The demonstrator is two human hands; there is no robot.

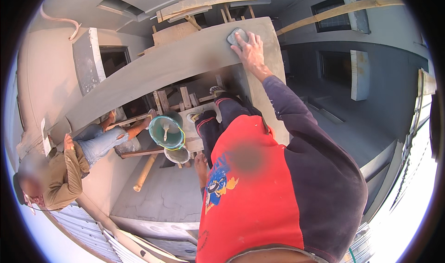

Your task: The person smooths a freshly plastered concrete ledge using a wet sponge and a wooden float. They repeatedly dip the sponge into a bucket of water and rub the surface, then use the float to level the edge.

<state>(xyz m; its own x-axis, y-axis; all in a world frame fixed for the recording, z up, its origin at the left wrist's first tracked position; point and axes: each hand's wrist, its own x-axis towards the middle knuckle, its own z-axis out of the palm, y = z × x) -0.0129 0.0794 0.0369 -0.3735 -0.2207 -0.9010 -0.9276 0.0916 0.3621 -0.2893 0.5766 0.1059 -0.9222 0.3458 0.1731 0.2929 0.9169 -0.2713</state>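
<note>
High on the grey plastered beam (185,54), my right hand (252,54) presses a grey sponge (237,37) against the smooth face near the corner. The fingers lie over the sponge, and the right arm is stretched out in a dark sleeve. My left hand (200,165) hangs low beside my leg, close to a white bucket (177,155); its fingers are too small and partly hidden to read. Above the white bucket is a green bucket (162,132) with a yellow rim, and a paintbrush (166,131) stands inside it.
My feet are on a plank scaffold (194,144) with upright wooden pieces (185,97). At the left, another person (69,170) in a brown top sits by the wall with a flat pale board (45,137) near. A bamboo pole (343,13) crosses the upper right.
</note>
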